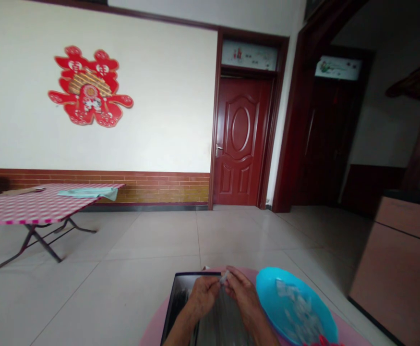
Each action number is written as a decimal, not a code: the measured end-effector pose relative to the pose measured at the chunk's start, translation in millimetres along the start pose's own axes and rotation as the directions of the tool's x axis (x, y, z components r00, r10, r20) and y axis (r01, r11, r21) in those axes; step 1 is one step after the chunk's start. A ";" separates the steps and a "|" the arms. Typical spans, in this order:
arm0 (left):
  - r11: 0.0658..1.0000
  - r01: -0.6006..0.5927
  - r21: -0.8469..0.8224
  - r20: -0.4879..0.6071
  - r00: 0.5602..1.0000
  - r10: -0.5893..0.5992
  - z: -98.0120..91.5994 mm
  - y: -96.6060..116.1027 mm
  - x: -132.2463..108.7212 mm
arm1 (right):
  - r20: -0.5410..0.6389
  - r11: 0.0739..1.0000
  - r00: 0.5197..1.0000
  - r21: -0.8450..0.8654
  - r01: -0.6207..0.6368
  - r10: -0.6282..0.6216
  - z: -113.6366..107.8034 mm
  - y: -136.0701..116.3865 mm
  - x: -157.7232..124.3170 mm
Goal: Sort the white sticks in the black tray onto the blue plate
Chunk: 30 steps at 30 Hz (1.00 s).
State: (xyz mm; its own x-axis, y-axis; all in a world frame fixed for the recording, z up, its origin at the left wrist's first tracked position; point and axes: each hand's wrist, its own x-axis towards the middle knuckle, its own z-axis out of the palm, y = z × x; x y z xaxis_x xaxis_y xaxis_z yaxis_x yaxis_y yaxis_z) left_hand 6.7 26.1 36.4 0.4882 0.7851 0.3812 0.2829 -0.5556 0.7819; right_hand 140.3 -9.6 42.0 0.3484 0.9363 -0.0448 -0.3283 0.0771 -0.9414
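Both my hands meet above a dark-rimmed box (175, 293) on a pink round surface (155, 323). A small, whitish translucent piece (224, 277) sits between my fingertips; its kind is too small to make out. My left hand (205, 292) pinches one end of it, fingers curled. My right hand (241, 289) grips the other end between thumb and fingers. Dark thin items lie in the box's left part, and a greyish surface shows under my wrists. Close on the right, a bright blue basin (267, 293) holds several clear, whitish small pieces (299, 307), blurred.
A folding table (69, 207) with a pink checked cover stands at the left, a light-blue cloth (89, 192) on it. A pinkish cabinet (400, 259) is at the right. A red door (241, 144) is in the far wall. Something red (321, 341) shows at the basin's near edge.
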 end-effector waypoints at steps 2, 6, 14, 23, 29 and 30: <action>0.998 -0.050 0.042 -0.014 0.999 0.051 -0.9 1.0 -0.9 | -0.025 1.000 1.000 -0.016 0.010 -0.010 0.5 0.6 1.1; 0.983 -0.102 0.151 -0.049 0.993 0.111 -0.8 -3.4 -3.5 | -0.059 0.994 0.997 -0.100 0.052 -0.058 2.2 4.5 3.9; 0.891 -0.091 0.445 -0.166 0.969 0.182 10.8 -21.2 -8.3 | -0.035 0.954 0.989 -0.270 0.130 -0.144 2.5 5.4 3.6; 0.878 -0.103 0.467 -0.219 0.949 0.228 15.8 -29.5 -9.5 | -0.020 0.959 0.994 -0.266 0.101 -0.110 3.0 7.3 4.1; 0.952 -0.095 0.290 -0.115 0.984 0.134 -1.4 -5.8 -8.4 | 0.080 0.977 0.992 -0.181 0.115 -0.102 2.2 0.8 -0.3; 0.958 -0.089 0.271 -0.115 0.985 0.125 -2.6 -4.1 -8.5 | 0.093 0.978 0.991 -0.177 0.112 -0.096 1.9 -0.7 -1.4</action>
State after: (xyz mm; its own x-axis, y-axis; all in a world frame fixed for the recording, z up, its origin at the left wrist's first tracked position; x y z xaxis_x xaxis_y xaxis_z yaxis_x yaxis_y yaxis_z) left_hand -0.8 22.4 31.1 0.4211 0.7360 0.5300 0.4516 -0.6769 0.5812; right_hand 138.3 -10.3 43.3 0.2955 0.9522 0.0773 -0.1265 0.1192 -0.9848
